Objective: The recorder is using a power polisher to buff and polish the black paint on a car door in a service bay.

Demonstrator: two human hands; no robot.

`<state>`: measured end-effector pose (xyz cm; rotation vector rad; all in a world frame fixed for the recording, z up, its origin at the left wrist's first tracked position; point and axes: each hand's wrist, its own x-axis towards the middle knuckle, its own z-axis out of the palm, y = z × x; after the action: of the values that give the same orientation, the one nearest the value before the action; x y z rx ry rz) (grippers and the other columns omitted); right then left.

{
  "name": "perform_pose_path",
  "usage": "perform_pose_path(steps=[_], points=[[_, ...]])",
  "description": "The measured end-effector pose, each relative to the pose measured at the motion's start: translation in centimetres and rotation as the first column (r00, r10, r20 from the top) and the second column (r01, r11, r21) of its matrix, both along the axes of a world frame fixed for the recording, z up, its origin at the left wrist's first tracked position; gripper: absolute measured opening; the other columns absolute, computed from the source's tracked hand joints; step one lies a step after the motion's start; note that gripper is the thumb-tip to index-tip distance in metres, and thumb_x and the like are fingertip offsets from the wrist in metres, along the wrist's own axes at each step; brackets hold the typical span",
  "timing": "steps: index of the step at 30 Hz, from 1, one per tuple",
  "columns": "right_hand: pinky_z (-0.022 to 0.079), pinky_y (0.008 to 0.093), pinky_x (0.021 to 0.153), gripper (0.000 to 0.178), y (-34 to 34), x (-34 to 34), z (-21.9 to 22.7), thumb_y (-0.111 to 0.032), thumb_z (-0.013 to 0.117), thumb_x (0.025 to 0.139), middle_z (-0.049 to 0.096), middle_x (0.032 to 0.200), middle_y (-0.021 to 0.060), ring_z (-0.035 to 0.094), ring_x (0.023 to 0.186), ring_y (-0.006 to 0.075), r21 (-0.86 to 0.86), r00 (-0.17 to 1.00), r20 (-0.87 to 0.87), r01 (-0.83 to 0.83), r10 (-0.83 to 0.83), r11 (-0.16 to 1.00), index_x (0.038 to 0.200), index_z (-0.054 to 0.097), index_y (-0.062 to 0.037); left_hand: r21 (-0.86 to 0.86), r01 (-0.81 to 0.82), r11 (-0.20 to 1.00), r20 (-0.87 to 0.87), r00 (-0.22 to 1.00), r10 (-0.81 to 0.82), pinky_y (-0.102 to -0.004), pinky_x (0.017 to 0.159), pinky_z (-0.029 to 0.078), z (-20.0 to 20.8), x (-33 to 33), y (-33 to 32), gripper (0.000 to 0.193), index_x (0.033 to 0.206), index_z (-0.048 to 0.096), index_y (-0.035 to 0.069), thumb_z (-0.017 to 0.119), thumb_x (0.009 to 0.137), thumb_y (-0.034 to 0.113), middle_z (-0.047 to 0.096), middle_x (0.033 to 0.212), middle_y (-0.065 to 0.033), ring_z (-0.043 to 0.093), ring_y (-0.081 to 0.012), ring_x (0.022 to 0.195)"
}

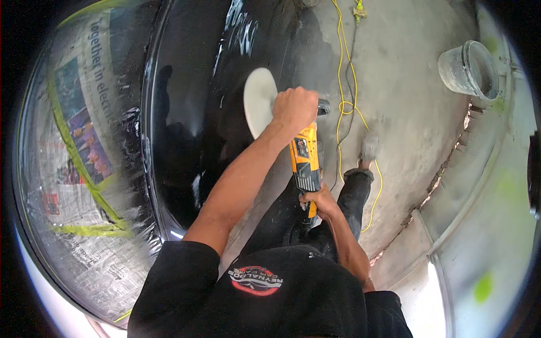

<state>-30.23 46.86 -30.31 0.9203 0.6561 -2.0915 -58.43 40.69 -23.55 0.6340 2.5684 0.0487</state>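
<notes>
A yellow-and-black power polisher [306, 155] is held in front of me, lengthwise, between both hands. My left hand [296, 111] is closed over its front end, just behind the round white polishing pad [260, 101]. Lower down, my right hand [320, 201] wraps round the rear handle. The pad faces the glossy black car panel [186, 118] on my left; whether it touches the panel, I cannot tell. White smears [241, 28] streak the panel farther up.
Newspaper [90, 112] and yellow-green tape [76, 135] cover the car's glass at the left. A yellow cord [340, 67] with a loop in it lies on the grey floor [406, 79]. A stained bucket [465, 70] stands near the pale wall [496, 186] at the right.
</notes>
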Motion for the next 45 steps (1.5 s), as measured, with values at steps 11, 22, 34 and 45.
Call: perform_pose_path(steps=[11, 22, 34, 45], points=[[0.054, 0.0382, 0.054, 0.052, 9.3, -15.4, -6.1, 0.013, 0.075, 0.069, 0.065, 0.077, 0.0094, 0.067, 0.062, 0.0236, 0.053, 0.997, -0.076, 0.023, -0.019, 0.998, 0.115, 0.054, -0.0009, -0.030, -0.064, 0.998, -0.114, 0.992, 0.060, -0.0514, 0.082, 0.061, -4.2, -15.0, 8.4, 0.020, 0.102, 0.079, 0.011, 0.071, 0.085, 0.016, 0.078, 0.095, -0.0202, 0.076, -0.0406, 0.092], [0.052, 0.0381, 0.052, 0.050, 11.2, -18.4, -7.7, 0.016, 0.077, 0.067, 0.066, 0.076, 0.0116, 0.064, 0.056, 0.0232, 0.058, 0.988, -0.153, 0.037, -0.027, 0.998, 0.111, 0.058, 0.0033, -0.015, -0.058, 0.998, -0.255, 0.966, 0.052, -0.0519, 0.082, 0.061, -2.1, -16.7, 10.8, 0.021, 0.102, 0.078, 0.012, 0.073, 0.083, 0.022, 0.077, 0.094, -0.0194, 0.075, -0.0417, 0.091], [0.056, 0.0355, 0.066, 0.063, 1.0, 5.1, -4.1, 0.006, 0.081, 0.070, 0.069, 0.091, 0.0091, 0.068, 0.074, 0.0187, 0.025, 0.976, -0.156, -0.149, 0.151, 0.989, 0.127, 0.054, 0.0014, -0.063, -0.127, 0.990, -0.027, 0.992, 0.125, -0.0507, 0.072, 0.059, -0.3, 6.0, -0.5, 0.014, 0.088, 0.072, 0.006, 0.075, 0.082, 0.018, 0.073, 0.088, -0.0154, 0.075, -0.0352, 0.084], [0.056, 0.0375, 0.061, 0.065, 8.1, -13.7, -5.2, 0.012, 0.078, 0.068, 0.067, 0.085, 0.0114, 0.067, 0.067, 0.0226, 0.112, 0.976, -0.216, -0.001, 0.025, 0.994, 0.125, 0.050, 0.0006, 0.062, -0.023, 0.998, -0.295, 0.955, 0.040, -0.0511, 0.071, 0.061, 2.5, -11.6, 7.6, 0.011, 0.089, 0.075, 0.010, 0.069, 0.083, 0.016, 0.075, 0.083, -0.0173, 0.076, -0.0385, 0.081]])
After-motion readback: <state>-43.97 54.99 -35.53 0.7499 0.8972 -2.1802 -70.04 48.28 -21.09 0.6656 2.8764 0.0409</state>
